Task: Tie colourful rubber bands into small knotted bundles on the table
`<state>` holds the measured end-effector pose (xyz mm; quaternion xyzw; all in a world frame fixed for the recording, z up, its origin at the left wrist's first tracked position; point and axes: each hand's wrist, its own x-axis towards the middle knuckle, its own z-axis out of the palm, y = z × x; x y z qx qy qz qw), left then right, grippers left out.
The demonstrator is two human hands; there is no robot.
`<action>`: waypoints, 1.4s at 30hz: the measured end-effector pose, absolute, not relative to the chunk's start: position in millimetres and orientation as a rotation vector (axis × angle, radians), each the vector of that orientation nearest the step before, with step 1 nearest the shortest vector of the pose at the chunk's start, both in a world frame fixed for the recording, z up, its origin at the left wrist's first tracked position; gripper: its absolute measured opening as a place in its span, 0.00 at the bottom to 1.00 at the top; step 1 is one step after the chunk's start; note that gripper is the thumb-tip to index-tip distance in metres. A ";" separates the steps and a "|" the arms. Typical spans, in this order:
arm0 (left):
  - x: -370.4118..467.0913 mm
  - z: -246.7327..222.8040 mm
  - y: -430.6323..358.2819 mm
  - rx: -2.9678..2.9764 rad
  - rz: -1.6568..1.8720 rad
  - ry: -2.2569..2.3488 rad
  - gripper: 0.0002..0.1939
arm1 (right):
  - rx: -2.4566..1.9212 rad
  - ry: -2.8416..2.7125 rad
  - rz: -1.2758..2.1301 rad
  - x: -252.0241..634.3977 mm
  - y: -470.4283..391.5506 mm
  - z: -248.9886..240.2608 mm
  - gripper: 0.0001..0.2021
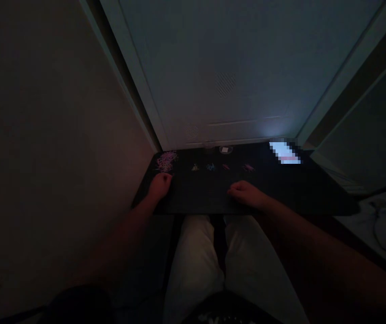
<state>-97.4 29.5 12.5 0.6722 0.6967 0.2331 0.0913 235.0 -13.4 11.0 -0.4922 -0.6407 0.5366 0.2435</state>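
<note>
A large, pale, panelled white surface [247,58] fills the upper middle of the frame. Below it, across the centre, stands a dark, flat-topped table [199,195]. The person's legs in light-coloured trousers [196,261] occupy the lower middle.

Right of centre, the right hand [245,192] rests near the table's front edge, fingers curled in; whether anything is inside them cannot be told. Towards the table's far right corner lies a bright white glowing rectangle [284,153], blurred into blocks. Left of centre, the left hand [160,185] is closed into a loose fist, its contents hidden, just below a tangled heap of thin pink and purplish pieces [166,161] at the table's far left.

Near the back edge, mid-frame, sits a round, see-through dish [231,150] with a white square in it. In front, in a row, lie four small piles: pink [248,167] rightmost, then leftwards blue [211,167] beyond the smallest, reddish one [225,167], and yellowish [195,167] leftmost.
</note>
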 end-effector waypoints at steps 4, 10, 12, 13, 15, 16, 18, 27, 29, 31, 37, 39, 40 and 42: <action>-23.8 13.7 28.1 1.825 1.044 1.686 0.12 | -1.266 -1.725 1.431 214.4 12.6 9.1 0.11; 58.8 2.4 25.9 1.444 1.307 1.299 0.12 | -1.108 -1.435 1.397 203.0 34.7 0.6 0.12; 66.2 -4.4 24.6 1.410 1.323 1.251 0.11 | -1.063 -1.319 1.385 205.7 33.5 -2.8 0.13; 67.3 -6.9 23.8 1.414 1.319 1.236 0.11 | -1.040 -1.281 1.377 207.0 32.3 -4.3 0.13; 66.9 -9.3 22.1 1.441 1.299 1.223 0.10 | -1.003 -1.244 1.362 208.8 30.4 -6.9 0.13; 66.2 -9.3 21.2 1.458 1.286 1.220 0.10 | -0.990 -1.241 1.363 209.2 30.1 -8.1 0.14; 65.2 -7.9 20.0 1.496 1.261 1.221 0.10 | -0.972 -1.246 1.375 209.5 30.6 -10.2 0.14; 65.4 -10.7 20.6 1.595 1.145 1.168 0.11 | -0.936 -1.273 1.386 211.5 34.0 -12.6 0.12; 65.3 -10.9 20.5 1.600 1.140 1.171 0.11 | -0.938 -1.254 1.398 211.5 34.0 -12.7 0.10; 65.3 -10.1 20.2 1.607 1.138 1.180 0.11 | -0.945 -1.230 1.399 211.3 33.5 -12.7 0.10; 65.2 -8.7 20.0 1.636 1.130 1.200 0.10 | -0.932 -1.234 1.393 211.3 32.2 -12.3 0.11; 65.0 -9.8 20.5 1.654 1.120 1.206 0.10 | -0.932 -1.227 1.395 211.1 32.3 -11.8 0.11; 64.9 -10.4 20.8 1.662 1.115 1.207 0.10 | -0.936 -1.219 1.392 211.0 32.3 -11.5 0.10; 64.7 -11.6 21.2 1.675 1.104 1.206 0.11 | -0.943 -1.203 1.381 210.4 32.0 -10.5 0.10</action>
